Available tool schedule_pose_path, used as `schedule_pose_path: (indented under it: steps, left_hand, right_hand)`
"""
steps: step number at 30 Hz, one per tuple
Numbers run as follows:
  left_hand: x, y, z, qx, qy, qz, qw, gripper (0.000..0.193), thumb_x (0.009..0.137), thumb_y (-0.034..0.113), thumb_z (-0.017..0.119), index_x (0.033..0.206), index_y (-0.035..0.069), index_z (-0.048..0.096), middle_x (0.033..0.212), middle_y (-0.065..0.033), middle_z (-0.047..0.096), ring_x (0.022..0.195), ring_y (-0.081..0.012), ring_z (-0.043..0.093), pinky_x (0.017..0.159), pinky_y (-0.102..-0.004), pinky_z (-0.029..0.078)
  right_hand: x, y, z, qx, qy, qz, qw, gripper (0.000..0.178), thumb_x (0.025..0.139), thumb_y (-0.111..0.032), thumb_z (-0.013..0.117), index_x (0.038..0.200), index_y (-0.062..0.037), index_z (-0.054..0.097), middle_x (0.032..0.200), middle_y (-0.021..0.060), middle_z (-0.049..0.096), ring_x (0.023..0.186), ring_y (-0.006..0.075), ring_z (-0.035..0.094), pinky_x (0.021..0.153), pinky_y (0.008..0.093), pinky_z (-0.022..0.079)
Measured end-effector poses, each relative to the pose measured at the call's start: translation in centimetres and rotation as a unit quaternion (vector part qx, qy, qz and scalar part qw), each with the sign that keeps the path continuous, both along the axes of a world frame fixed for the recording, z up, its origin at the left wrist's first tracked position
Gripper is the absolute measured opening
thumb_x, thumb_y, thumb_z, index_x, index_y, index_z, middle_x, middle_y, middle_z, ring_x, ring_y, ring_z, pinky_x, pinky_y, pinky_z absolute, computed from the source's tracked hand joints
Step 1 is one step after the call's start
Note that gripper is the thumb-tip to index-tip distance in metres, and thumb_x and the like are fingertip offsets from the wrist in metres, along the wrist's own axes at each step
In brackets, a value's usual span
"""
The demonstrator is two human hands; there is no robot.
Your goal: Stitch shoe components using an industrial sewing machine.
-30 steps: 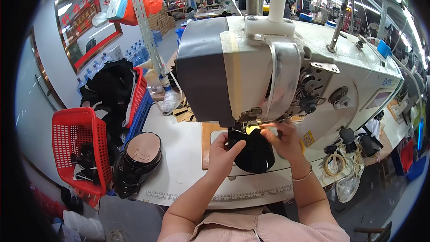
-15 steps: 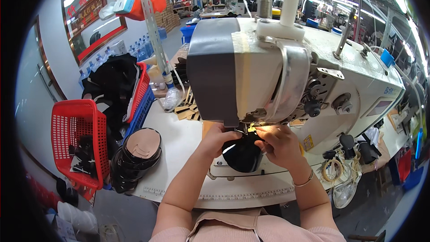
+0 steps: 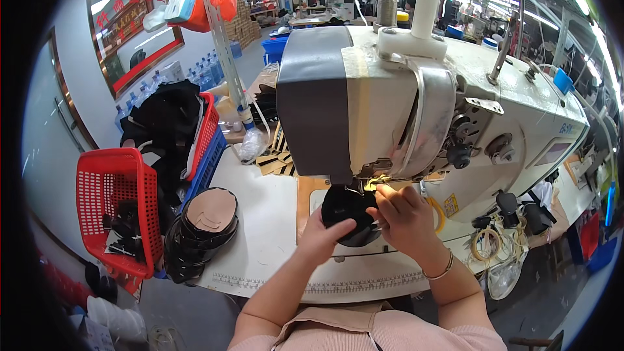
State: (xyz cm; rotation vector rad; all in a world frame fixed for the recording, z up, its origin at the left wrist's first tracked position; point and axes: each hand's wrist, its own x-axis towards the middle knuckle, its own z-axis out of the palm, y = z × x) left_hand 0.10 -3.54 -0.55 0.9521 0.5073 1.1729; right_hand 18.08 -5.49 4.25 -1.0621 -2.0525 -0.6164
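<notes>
A black, glossy curved piece (image 3: 351, 211) of leather-like material lies under the needle area of a large white and grey sewing machine (image 3: 383, 104). My left hand (image 3: 320, 237) grips its near left edge, thumb on top and the other fingers mostly hidden beneath. On the right side of the piece, my right hand (image 3: 404, 218) is closed with curled fingers. Its index finger reaches up close to the lit yellow part (image 3: 374, 185) beside the needle. A small shiny glint shows by the right thumb; what it belongs to is unclear.
Left on the white table (image 3: 266, 247) stands a stack of black glossy pieces (image 3: 207, 221) with a beige top. Beyond are a red basket (image 3: 140, 175) and a pile of black material (image 3: 166, 117). Tape rolls (image 3: 486, 245) and cords hang at the right edge.
My left hand has moved back from the needle toward me, onto the piece's near left edge. The piece has turned and shifted slightly; my right hand stays near the needle.
</notes>
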Motion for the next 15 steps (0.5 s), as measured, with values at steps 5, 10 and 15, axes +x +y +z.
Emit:
schedule_pose_path:
  steps: [5,10,15]
  left_hand:
    - [0.0,-0.7,0.5,0.032,0.057,0.083,0.994,0.036,0.08,0.0,0.063,0.113,0.0,0.049,0.102,-0.007,0.06,0.091,-0.0134,0.06,0.08,-0.027,0.05]
    - [-0.7,0.1,0.6,0.024,0.047,0.064,0.997,0.032,0.08,0.0,0.063,0.11,0.0,0.051,0.101,-0.0066,0.061,0.089,-0.0122,0.059,0.079,-0.0258,0.05]
    - [-1.2,0.7,0.2,0.033,0.056,0.063,0.996,0.03,0.08,0.001,0.063,0.108,0.001,0.053,0.1,-0.0066,0.061,0.09,-0.012,0.059,0.08,-0.0261,0.049]
  right_hand:
    - [-0.3,-0.4,0.2,-0.011,-0.001,-0.012,1.0,0.022,0.073,-0.015,0.069,0.089,-0.0028,0.06,0.094,0.0046,0.061,0.072,0.0203,0.051,0.058,0.029,0.047]
    - [-0.4,-0.3,-0.1,-0.001,0.002,-0.012,1.0,0.022,0.074,-0.015,0.068,0.09,-0.0026,0.059,0.095,0.0051,0.06,0.072,0.0206,0.051,0.058,0.0293,0.047]
    - [-0.6,-0.4,0.0,-0.004,0.0,-0.015,1.0,0.022,0.076,-0.016,0.066,0.091,-0.0019,0.059,0.096,0.0057,0.06,0.073,0.0209,0.052,0.06,0.0297,0.047]
